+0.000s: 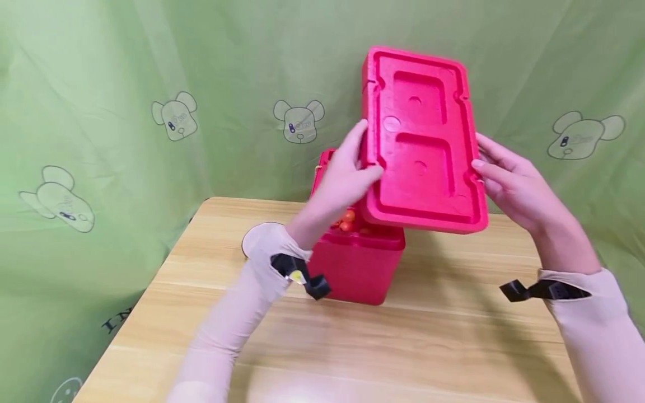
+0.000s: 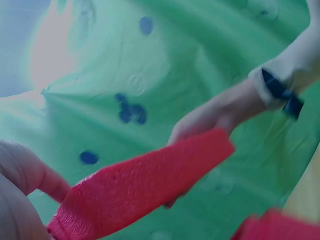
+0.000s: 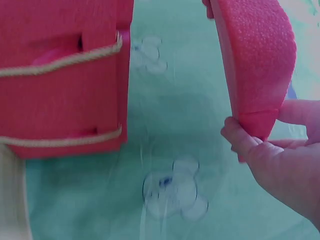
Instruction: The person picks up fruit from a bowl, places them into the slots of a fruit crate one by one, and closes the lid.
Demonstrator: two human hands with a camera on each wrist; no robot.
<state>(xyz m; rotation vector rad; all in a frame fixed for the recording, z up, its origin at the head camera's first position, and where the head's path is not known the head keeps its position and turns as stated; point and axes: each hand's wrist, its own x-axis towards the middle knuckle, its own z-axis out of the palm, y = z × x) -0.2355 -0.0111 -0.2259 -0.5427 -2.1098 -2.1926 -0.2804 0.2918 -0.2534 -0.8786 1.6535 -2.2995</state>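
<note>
A red foam lid, its underside with two rectangular recesses toward the head camera, is held up and tilted above the table. My left hand grips its left edge, thumb on the recessed face. On the opposite edge, my right hand pinches the lid between thumb and fingers. Below and partly behind the lid stands an uncovered red box. Small orange round things show inside it; the lid and left arm hide the rest. The right wrist view shows the box's side with cord strung across.
The box stands on a wooden table. Left of it lies a white round object, partly covered by my left wrist. A green curtain printed with bear heads hangs behind the table and down its left side.
</note>
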